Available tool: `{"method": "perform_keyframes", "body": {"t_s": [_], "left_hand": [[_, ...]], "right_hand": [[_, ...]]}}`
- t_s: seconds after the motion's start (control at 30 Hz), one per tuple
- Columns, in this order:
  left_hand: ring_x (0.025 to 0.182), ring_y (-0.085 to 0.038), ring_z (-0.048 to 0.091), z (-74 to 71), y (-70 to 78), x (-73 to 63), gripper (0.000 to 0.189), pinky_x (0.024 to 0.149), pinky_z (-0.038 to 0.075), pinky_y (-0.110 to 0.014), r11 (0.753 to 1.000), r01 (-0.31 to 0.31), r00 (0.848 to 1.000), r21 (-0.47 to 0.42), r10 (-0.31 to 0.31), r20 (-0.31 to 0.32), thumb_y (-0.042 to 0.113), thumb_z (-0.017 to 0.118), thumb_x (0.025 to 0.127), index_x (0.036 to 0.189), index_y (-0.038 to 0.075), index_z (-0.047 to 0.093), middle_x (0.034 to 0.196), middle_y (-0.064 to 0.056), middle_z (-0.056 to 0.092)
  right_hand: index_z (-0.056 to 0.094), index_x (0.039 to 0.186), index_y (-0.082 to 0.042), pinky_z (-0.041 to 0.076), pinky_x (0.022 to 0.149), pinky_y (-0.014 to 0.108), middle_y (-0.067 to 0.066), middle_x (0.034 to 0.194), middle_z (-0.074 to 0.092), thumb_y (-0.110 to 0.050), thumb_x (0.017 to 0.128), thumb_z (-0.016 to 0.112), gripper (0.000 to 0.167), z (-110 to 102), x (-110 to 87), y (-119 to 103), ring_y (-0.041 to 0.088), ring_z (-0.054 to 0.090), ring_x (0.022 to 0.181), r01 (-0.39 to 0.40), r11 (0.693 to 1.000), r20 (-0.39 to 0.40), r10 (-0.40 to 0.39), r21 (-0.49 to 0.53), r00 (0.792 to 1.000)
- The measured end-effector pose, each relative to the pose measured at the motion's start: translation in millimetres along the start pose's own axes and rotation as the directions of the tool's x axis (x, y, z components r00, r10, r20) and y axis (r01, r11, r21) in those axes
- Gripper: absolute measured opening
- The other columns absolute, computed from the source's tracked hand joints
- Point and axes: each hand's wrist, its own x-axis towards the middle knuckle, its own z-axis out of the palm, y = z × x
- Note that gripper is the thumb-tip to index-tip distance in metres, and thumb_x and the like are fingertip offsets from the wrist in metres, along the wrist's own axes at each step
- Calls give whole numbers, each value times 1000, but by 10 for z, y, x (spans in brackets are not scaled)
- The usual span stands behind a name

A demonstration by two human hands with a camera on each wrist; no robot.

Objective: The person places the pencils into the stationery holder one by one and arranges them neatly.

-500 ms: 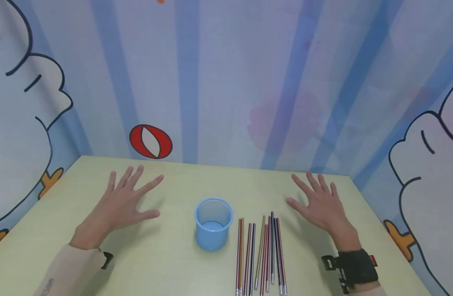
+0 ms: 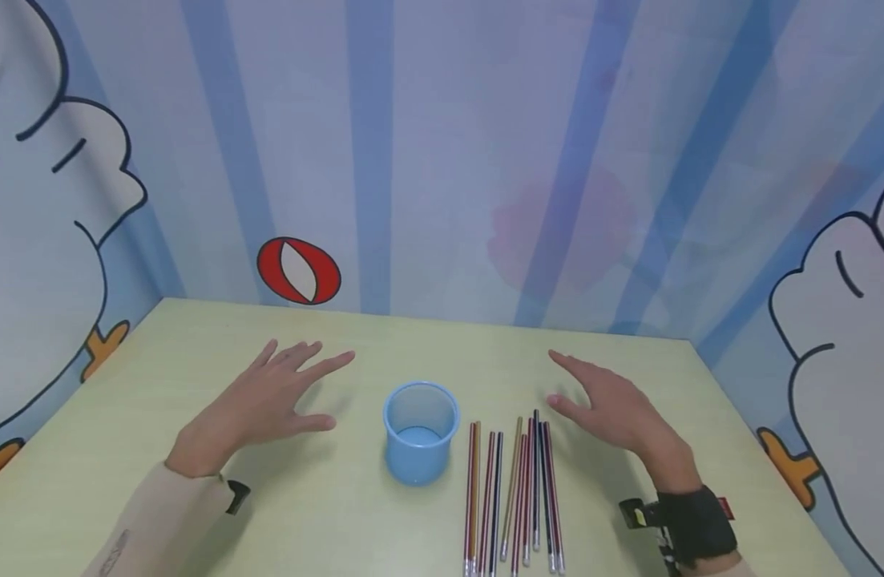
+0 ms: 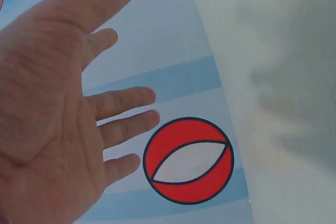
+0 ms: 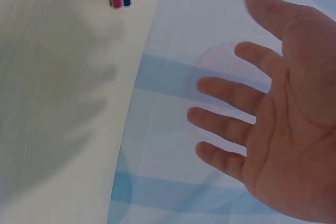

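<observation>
I see left hand [image 2: 268,402] and right hand [image 2: 620,410], grips spread and empty, flanking the round blue plastic cup [image 2: 417,462] and slim multicoloured wooden pencils [image 2: 520,483], grouped on the pale-yellow surface [image 2: 355,521] likely for reach.

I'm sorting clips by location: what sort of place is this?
Perhaps a staged activity or recording corner: a cartoon-printed blue backdrop stands behind and beside a pale table, which holds a blue cup and a spread of pencils.
</observation>
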Motion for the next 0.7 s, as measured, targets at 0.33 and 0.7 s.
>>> {"method": "perform_keyframes", "body": {"t_s": [0.33,0.7], "left_hand": [[137,-32,46,18,76,187,88,109,25,-68,962,-111,988,-248,133,74,55,74,84,157,31,31,150,-4,49],[119,-21,58,-135,255,386,67,93,48,-48,872,-85,960,-482,201,193,42,80,84,142,35,47,134,13,57]], "right_hand": [[46,149,-10,40,105,56,17,146,51,-18,100,62,52,95,232,-213,41,49,132,146,982,102,-159,119,982],[57,140,-10,53,82,38,13,129,63,-4,97,63,43,73,472,-495,29,64,107,167,968,185,-202,189,962]]}}
